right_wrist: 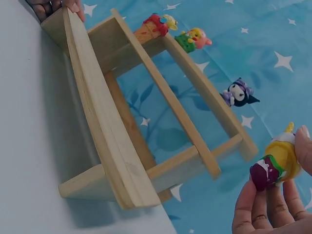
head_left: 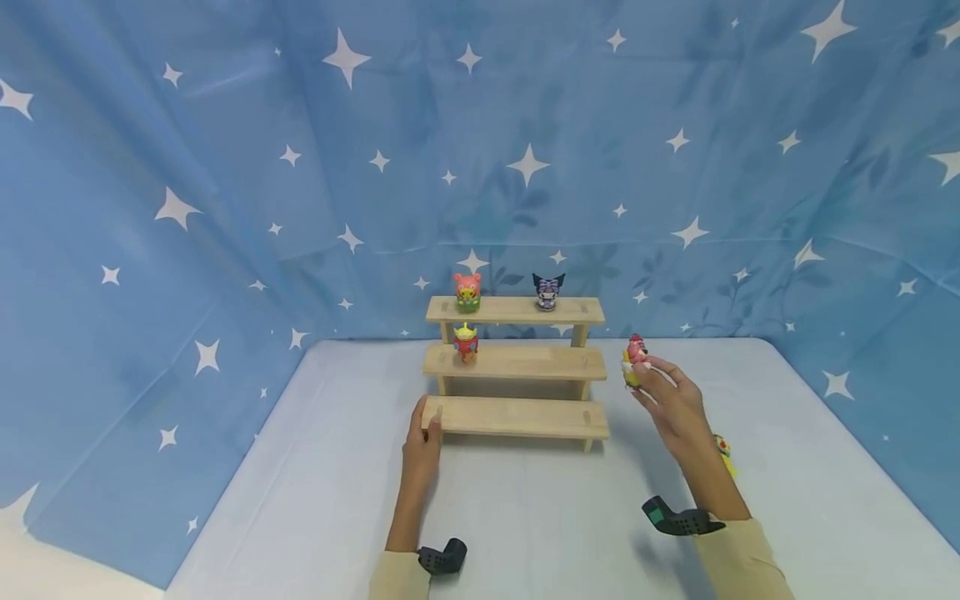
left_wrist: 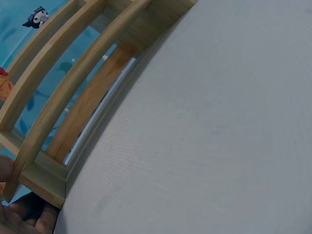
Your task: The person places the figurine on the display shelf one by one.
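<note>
A three-tier wooden display rack (head_left: 517, 417) stands on the white table. My left hand (head_left: 422, 450) grips the left end of its lowest shelf, thumb on the front side. My right hand (head_left: 681, 410) holds a small toy figurine (head_left: 636, 353) by its side, in the air to the right of the rack. In the right wrist view this figurine (right_wrist: 282, 158) shows yellow, green and dark purple parts. On the top shelf stand a pink-and-green figurine (head_left: 468, 295) at left and a black-eared purple one (head_left: 547, 293) at right. A red cone-shaped figurine (head_left: 466, 343) stands on the middle shelf's left.
Another colourful figurine (head_left: 722, 446) lies on the table (head_left: 315, 467) at right, partly hidden by my right forearm. Behind the table hangs a blue curtain (head_left: 420, 200) with white stars, close behind the rack.
</note>
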